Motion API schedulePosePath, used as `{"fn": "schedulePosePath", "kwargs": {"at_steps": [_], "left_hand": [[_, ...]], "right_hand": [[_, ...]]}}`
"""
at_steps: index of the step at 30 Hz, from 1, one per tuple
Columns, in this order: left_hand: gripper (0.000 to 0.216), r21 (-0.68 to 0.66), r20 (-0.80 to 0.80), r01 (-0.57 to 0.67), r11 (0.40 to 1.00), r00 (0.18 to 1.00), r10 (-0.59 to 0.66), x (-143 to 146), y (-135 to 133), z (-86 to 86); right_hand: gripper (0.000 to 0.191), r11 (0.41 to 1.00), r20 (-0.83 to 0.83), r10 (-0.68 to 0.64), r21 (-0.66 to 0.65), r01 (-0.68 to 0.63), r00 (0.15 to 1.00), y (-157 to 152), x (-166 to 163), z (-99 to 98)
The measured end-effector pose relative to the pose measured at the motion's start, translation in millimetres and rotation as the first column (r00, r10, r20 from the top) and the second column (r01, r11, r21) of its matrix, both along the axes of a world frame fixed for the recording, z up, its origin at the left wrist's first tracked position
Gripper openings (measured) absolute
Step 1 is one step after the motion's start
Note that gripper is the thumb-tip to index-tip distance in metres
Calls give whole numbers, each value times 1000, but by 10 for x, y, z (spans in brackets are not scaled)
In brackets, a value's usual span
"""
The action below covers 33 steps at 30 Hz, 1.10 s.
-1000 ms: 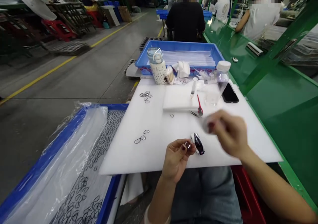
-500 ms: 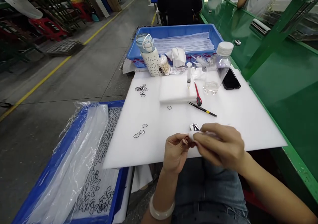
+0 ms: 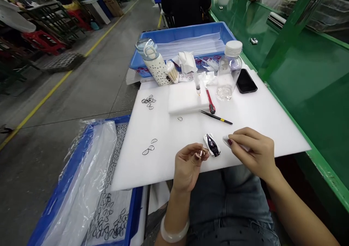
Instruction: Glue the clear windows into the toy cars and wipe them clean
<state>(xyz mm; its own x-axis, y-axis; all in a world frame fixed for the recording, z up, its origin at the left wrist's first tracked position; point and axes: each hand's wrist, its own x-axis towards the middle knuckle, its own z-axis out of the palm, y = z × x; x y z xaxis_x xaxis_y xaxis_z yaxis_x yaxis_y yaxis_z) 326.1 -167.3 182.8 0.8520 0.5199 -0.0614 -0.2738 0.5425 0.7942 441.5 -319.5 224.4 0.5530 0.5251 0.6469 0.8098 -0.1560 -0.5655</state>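
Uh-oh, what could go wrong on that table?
The left hand pinches a tiny piece, which could slip and get lost. The toy car sits right beside that hand, so a bump might knock it. If the bottle tipped, it might hit the phone beside it.

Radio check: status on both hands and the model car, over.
Left hand pinching a small shiny piece. Right hand holding a white wad. Model car on the white board, between the hands. Tweezers lying beyond the car.
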Motion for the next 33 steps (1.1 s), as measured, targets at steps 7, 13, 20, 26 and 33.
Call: {"fn": "schedulePosePath", "kwargs": {"at_steps": [7,13,20,26,33], "left_hand": [[15,862,-46,-103,497,959,278,-73,25,-31],[15,994,87,-104,36,943,322,47,-135,-48],[24,989,-38,-16,149,937,346,30,-79,-21],[23,974,-138,65,219,932,335,27,-55,-13],[22,971,-148,70,230,928,343,59,-57,-21]], "right_hand": [[12,996,-258,-34,-88,11,966,15,-2,-322],[12,978,-296,-16,-203,-47,955,38,3,-339],[12,957,-269,-54,-290,-28,962,53,2,-348],[13,952,-267,-67,-304,-19,961,69,-5,-334],[15,940,-259,-98,-341,4,961,98,-5,-326]]}}
